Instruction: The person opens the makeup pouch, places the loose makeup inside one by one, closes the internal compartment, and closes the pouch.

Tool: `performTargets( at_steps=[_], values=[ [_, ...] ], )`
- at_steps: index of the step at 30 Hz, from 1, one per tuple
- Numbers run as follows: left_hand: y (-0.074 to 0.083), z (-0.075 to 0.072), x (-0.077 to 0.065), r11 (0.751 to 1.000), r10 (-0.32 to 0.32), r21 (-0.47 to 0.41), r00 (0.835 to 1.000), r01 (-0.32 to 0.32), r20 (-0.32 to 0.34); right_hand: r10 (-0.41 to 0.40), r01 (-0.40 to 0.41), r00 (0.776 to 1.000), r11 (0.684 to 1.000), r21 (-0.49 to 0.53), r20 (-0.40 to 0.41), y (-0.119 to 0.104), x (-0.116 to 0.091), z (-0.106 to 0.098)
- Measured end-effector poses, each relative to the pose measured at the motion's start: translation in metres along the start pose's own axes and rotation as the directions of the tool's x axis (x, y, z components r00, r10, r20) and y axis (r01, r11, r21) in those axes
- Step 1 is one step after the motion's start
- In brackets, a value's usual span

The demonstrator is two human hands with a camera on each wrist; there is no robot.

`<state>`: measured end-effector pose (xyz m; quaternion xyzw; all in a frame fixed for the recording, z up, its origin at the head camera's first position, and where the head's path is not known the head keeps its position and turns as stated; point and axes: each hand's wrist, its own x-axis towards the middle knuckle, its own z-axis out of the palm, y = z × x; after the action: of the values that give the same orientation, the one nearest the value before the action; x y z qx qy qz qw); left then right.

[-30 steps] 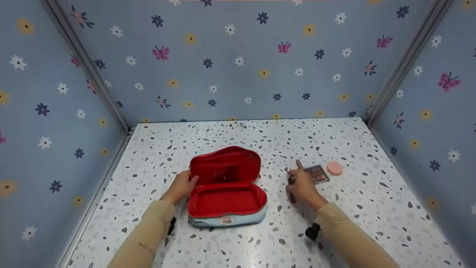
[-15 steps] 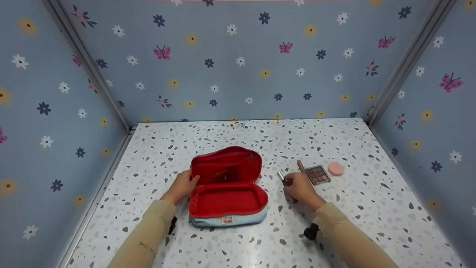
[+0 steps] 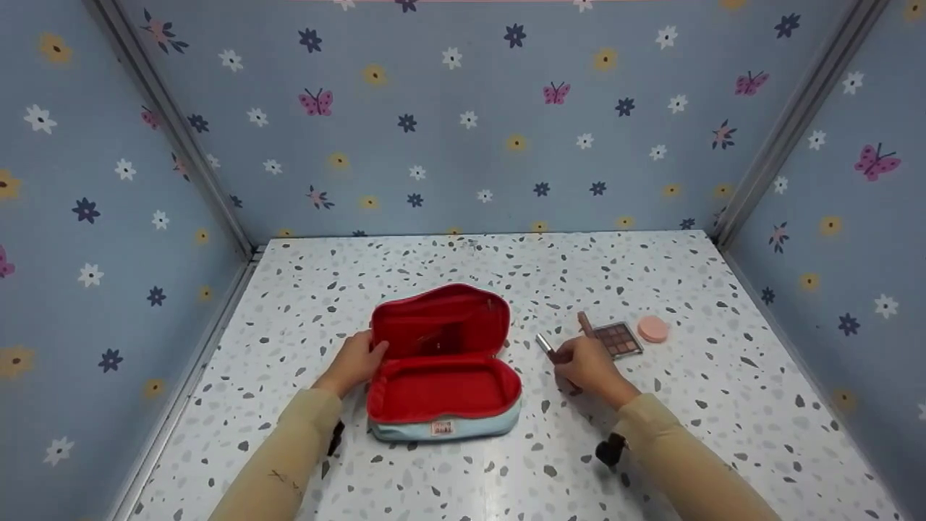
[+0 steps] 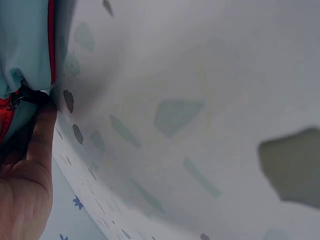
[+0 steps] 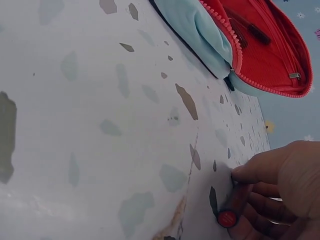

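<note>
A light blue pencil-case-style pouch (image 3: 444, 430) with red lining lies unzipped, its lid raised at the back. My left hand (image 3: 354, 364) grips the left side of the lid, thumb on the red lining and the other fingers hidden behind; the left wrist view shows that hand by the zipper pull (image 4: 16, 102). To the right of the pouch, my right hand (image 3: 587, 367) pinches a slim lipstick tube (image 3: 544, 344), dark reddish-brown with a silver end pointing up and left. In the right wrist view, the lipstick's round end (image 5: 227, 218) is red.
Beyond the right hand lie an eyeshadow palette (image 3: 616, 339), a brown stick (image 3: 585, 323) at its left edge, and a round pink compact (image 3: 652, 329). A dark slender item (image 5: 259, 34) sits inside the lid. Patterned walls (image 3: 463, 145) enclose the speckled table (image 3: 405, 268).
My right hand has taken hold of the lipstick tube and shifted slightly down, away from the palette; the silver end now points up-left. The left hand and pouch have stayed put.
</note>
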<state>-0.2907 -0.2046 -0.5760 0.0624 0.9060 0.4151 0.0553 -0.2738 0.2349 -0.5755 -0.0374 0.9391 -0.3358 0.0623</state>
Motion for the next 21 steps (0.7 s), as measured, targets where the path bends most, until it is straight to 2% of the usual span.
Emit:
performTargets(
  at_steps=[10,13,21],
  values=[
    [0.000,-0.001,0.001,1.000,-0.010,-0.018,1.000,0.010,0.002,0.021,-0.020,1.000,0.997,0.078,-0.013,-0.006,0.005,-0.007],
    [0.000,-0.001,0.002,1.000,0.002,-0.020,1.000,-0.002,-0.002,-0.007,0.010,0.999,0.998,0.067,-0.036,-0.008,0.008,-0.011],
    [0.000,0.000,0.000,0.998,-0.044,-0.036,0.999,0.044,0.009,-0.095,0.101,0.993,0.991,0.089,-0.068,-0.015,0.011,-0.018]
  ],
)
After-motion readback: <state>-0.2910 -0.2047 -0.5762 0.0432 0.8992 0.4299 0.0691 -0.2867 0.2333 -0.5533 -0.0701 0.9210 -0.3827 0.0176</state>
